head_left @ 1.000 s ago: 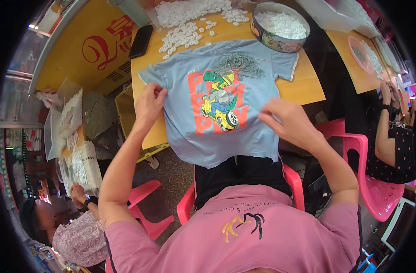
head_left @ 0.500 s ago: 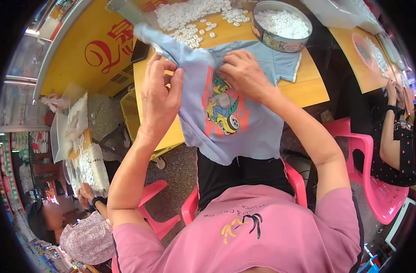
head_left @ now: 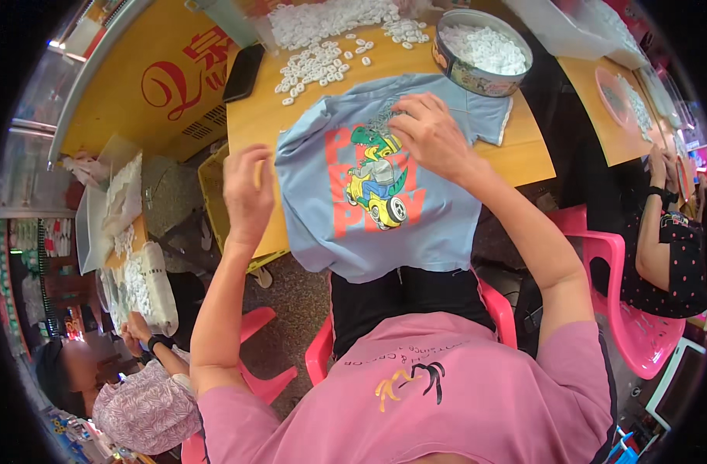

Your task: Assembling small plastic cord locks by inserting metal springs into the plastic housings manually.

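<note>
A small light-blue T-shirt [head_left: 311, 178] lies spread over the near side of the table, its hem hanging toward my lap. Its front carries red lettering and a cartoon green dinosaur on a yellow scooter. Just off the shirt's left edge, my left hand [head_left: 249, 197] is raised, its fingers loosely bent and apart with nothing in them. My right hand [head_left: 434, 135] is over the upper part of the shirt, fingers curled together; whatever they pinch is hidden. Beside its fingertips is a grey, tangled-looking patch [head_left: 380, 120], too small to make out.
White oval plastic pieces [head_left: 315, 69] lie heaped at the table's back. A round tin [head_left: 483, 54] of white pieces stands back right, a black phone [head_left: 243, 73] back left. Other people sit on both sides; a pink chair [head_left: 620, 271] is at right.
My left hand has let go of the shirt's left side and moved left and down. That side now lies flatter, showing more of the print. My right hand has shifted slightly right.
</note>
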The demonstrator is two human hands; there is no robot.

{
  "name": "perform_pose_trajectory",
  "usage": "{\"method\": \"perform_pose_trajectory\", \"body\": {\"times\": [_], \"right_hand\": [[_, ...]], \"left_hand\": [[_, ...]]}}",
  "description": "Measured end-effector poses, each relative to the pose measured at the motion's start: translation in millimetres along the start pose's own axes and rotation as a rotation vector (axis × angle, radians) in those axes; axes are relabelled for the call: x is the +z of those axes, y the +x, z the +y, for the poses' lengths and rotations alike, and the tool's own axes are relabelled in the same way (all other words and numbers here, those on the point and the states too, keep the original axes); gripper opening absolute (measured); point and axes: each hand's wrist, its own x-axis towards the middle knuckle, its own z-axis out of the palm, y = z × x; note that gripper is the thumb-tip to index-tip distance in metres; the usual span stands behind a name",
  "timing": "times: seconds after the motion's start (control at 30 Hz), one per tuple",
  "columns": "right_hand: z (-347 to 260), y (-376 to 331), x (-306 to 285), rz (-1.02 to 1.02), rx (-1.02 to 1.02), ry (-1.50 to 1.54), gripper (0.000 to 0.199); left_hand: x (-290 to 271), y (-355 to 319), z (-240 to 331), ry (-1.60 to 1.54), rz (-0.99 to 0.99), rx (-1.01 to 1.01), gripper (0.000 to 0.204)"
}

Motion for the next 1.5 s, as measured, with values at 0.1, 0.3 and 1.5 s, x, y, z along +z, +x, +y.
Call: {"method": "perform_pose_trajectory", "body": {"times": [0.1,0.3,1.5], "right_hand": [[2,16,12,-0.027,-0.067,0.019,0.017],[4,22,22,-0.083,-0.166,-0.015,0.019],[95,183,75,-0.614,0.428,0.250,0.058]], "left_hand": [[14,16,13,-0.163,-0.273,0.244,0.021],[28,15,-30,0.142,-0.259,0.097,0.025],[135,161,-111,-0.379,-0.401,-0.640,0.041]]}}
